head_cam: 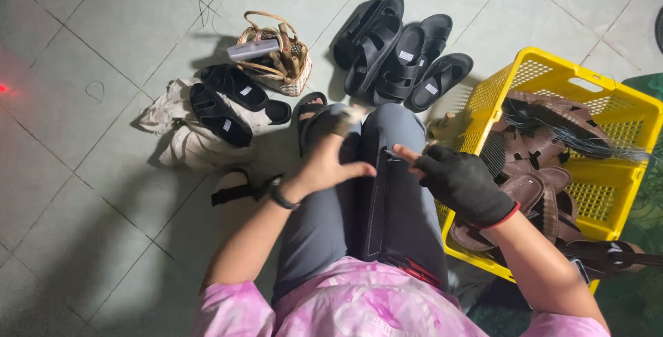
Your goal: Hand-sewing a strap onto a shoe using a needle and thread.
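A black sandal (pixel 387 206) lies lengthwise on my lap, on grey trousers. My left hand (pixel 326 161) is bare, with a black wristband, and its fingers rest on the sandal's left edge near the toe end. My right hand (pixel 464 184) wears a black fingerless glove with a red cuff edge. Its fingertips pinch the sandal's upper right edge. What the left fingertips hold, if anything, is hidden.
A yellow plastic crate (pixel 552 74) with several brown sandals stands at my right. Black sandals (pixel 400 50) lie stacked ahead, and two more (pixel 228 106) rest on a pale cloth bag at the left. A wicker basket (pixel 276 57) holds a grey tool. The floor is pale tile.
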